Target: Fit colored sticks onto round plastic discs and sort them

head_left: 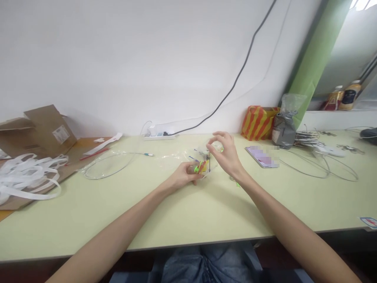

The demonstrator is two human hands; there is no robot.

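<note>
My left hand [183, 175] is closed around a small colourful object [202, 167] with yellow, red and bright green parts, held just above the table. Its exact kind cannot be made out, and the fingers cover part of it. Above and to the right of it is my right hand [225, 151], thumb and index finger brought together in a pinch. Whatever lies between those fingertips is too small to name. Clear plastic film [173, 157] and small blue bits lie behind the object. Under the right wrist rests a small bright green piece [238, 184].
White strapping [29, 177] and a cardboard box [48, 127] occupy the left. A looped cable [100, 177] lies nearer the middle. Along the wall sits a power strip [159, 135]. To the right are a phone [262, 156], a striped bag [259, 122] and several cables.
</note>
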